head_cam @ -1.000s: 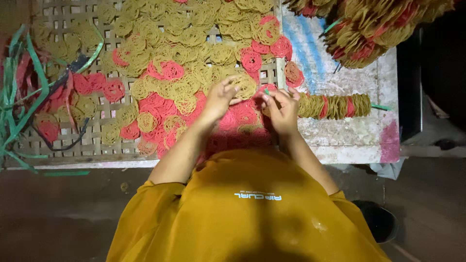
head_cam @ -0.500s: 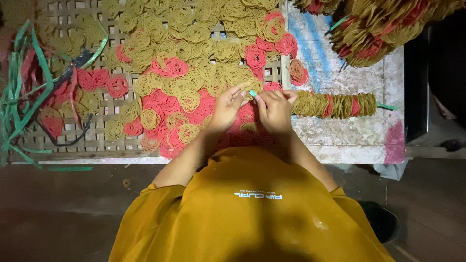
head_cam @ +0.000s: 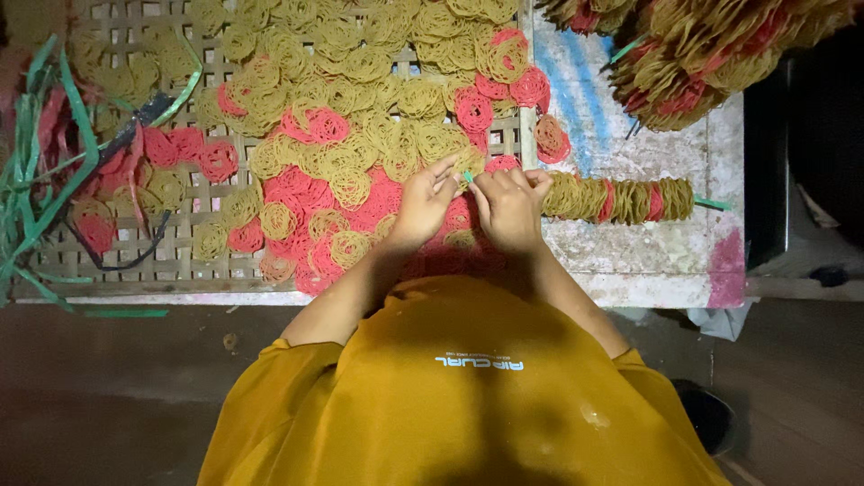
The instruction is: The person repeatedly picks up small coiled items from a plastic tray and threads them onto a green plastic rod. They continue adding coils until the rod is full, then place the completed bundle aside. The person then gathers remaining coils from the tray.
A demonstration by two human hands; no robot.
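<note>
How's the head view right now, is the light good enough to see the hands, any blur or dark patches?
Head view: light falls on the woven tray and both hands, left hand and right hand, which look sharp; the floor along the bottom and the right edge sink into deep shadow; no glare shows; the green strip between the fingers is tiny.

No packages, signs or screens appear here; the only lettering is a small white printed mark (a short line) on the yellow shirt's back.
</note>
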